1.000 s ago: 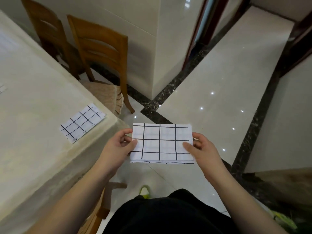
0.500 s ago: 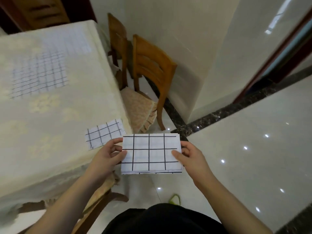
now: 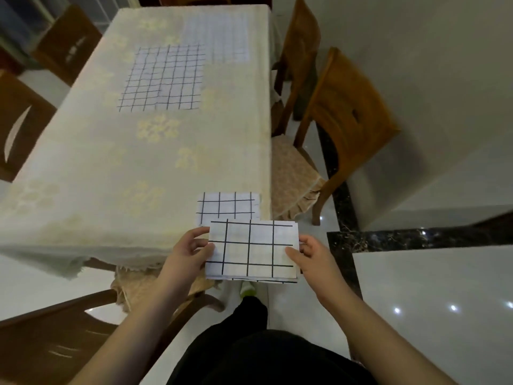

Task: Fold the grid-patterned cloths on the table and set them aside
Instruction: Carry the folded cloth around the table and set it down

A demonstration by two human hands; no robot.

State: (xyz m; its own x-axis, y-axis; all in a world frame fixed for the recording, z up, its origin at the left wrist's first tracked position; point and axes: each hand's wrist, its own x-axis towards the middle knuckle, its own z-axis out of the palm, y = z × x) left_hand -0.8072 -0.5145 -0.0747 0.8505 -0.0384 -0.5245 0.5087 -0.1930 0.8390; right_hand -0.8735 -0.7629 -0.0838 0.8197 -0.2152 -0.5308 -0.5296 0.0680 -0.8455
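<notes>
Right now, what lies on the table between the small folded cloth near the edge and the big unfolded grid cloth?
In the head view, only bare tablecloth with pale flower prints separates the folded cloth from the unfolded grid cloth.

The person wears black clothing (image 3: 266, 359), bare forearms, and a yellow-green shoe (image 3: 248, 288).

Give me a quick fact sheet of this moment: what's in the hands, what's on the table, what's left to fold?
Held: folded grid cloth, gripped at its sides by left hand and right hand, in the air by the table's near right corner
Set aside: another folded grid cloth lying flat at that corner
Left to fold: bold-grid cloth and fainter fine-grid cloth, both spread flat farther back
Table: cream floral tablecloth
Beside table: wooden chairs on the right
</notes>
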